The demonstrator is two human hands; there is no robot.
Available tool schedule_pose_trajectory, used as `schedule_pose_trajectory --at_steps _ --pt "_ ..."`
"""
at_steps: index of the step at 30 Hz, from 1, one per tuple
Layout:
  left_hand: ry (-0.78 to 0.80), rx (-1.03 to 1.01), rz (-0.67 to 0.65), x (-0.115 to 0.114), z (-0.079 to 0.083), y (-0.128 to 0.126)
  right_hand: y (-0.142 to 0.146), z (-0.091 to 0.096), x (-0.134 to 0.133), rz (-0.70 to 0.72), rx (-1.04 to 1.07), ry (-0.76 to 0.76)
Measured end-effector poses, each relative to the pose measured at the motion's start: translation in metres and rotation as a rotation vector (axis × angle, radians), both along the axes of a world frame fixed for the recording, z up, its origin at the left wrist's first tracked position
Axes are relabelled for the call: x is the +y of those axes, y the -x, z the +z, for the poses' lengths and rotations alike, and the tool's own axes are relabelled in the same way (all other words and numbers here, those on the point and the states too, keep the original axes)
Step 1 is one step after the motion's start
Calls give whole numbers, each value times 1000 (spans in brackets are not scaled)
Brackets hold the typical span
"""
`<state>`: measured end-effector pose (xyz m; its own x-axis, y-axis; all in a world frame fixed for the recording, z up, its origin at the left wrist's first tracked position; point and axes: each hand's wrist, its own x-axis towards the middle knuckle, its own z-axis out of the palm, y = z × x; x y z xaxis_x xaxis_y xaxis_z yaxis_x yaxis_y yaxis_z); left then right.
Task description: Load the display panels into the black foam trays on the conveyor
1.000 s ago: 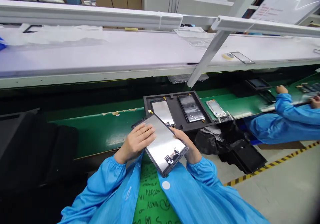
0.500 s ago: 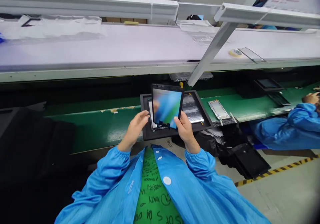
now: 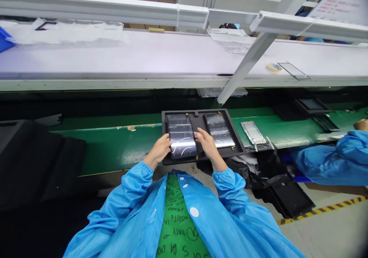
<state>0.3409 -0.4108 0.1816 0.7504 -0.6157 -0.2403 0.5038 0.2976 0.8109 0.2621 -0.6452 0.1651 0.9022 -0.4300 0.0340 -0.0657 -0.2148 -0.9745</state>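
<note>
A glossy dark tablet screen lies in the left half of a black tray, reflecting bright bars of light. Its left edge is between the thumb and fingers of my left hand. On its right edge are the fingertips of my right hand, closed on that side. A second tablet screen, with small yellow tabs at its corners, rests in the tray's right half. The undersides of both screens are hidden.
The tray sits on a green bench below a white shelf. A slanted white post stands behind it. To the right are a white-framed panel, black bags and a co-worker's blue sleeve. Black foam is at left.
The tablet screen has gone from tilted up in my right hand to flat in the tray's left half. My left hand has moved right onto its edge. The view has shifted slightly.
</note>
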Motion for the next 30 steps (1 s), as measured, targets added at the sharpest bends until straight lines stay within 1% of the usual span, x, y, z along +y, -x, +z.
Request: schedule_pose_trajectory --at_steps 1,3,5,7,9,11,15,18,22,27,30 --pt "-1 -18 19 -6 -5 -1 -4 -8 -1 13 24 -24" --pt "-12 -77 63 -17 -12 -4 -13 -21 -3 29 29 -10" --pt "-76 -124 146 -25 -16 -8 -21 -28 -3 51 27 6" --pt "-190 -124 235 -32 -17 -12 -29 -32 -5 51 45 21" --pt "-289 -112 283 -38 -17 -16 -38 -33 -9 20 70 40" --pt "-336 -127 283 -41 -17 -20 -47 -33 -14 15 84 47" --pt "-373 -170 283 -44 -24 -23 -57 -35 -22 82 119 71" --pt "-391 -216 283 -44 -31 -20 -55 -34 -22 81 186 168" --pt "-457 -242 302 -46 -38 -15 -51 -27 -19 93 236 359" --pt "-485 -264 281 -47 -40 -14 -48 -13 -14 135 291 599" --pt "-571 -351 227 -46 -40 -15 -45 -5 -9 133 362 733"
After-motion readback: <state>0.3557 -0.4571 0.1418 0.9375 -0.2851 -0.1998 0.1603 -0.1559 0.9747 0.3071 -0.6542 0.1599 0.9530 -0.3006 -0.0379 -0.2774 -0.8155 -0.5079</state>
